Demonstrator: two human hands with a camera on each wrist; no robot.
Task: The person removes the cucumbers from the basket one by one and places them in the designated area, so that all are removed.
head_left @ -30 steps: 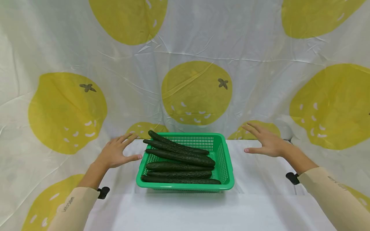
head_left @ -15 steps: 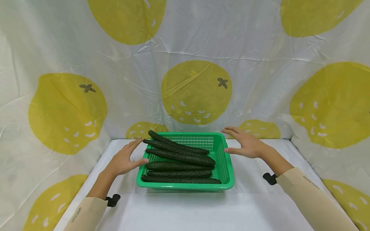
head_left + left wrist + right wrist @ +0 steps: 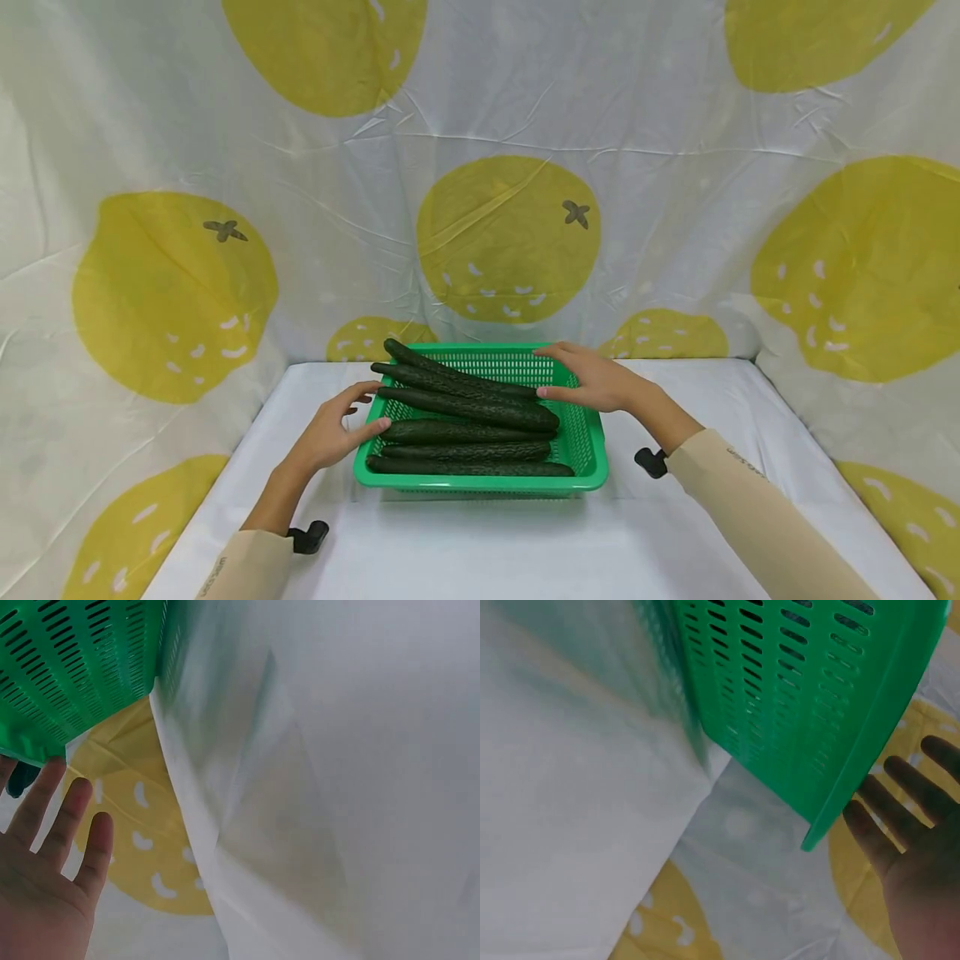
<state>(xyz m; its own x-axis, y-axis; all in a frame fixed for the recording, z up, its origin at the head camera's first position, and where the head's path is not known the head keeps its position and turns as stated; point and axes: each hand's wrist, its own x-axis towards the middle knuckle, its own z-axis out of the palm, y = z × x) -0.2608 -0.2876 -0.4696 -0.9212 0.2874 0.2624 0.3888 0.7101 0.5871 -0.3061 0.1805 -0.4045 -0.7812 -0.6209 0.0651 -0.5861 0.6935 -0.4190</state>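
Observation:
A green plastic basket with slotted walls holds several long dark green cucumbers, lying roughly side by side. The upper ones slant, their left ends resting over the basket's left rim. At that rim is my left hand, thumb tip by the left end of a middle cucumber, fingers extended near the rim. My right hand reaches over the right rim, its thumb by the right end of the top cucumber. In both wrist views the fingers are straight and spread beside the basket wall; contact is hard to tell.
The basket stands on a white-covered table. A white cloth with yellow lemon prints hangs close behind the basket and along both sides. Each wrist wears a small black device.
Both hands have moved inward. The right hand has come left from beside the basket to above its right part; the left hand has shifted right to the left rim. The cucumbers and basket stay put.

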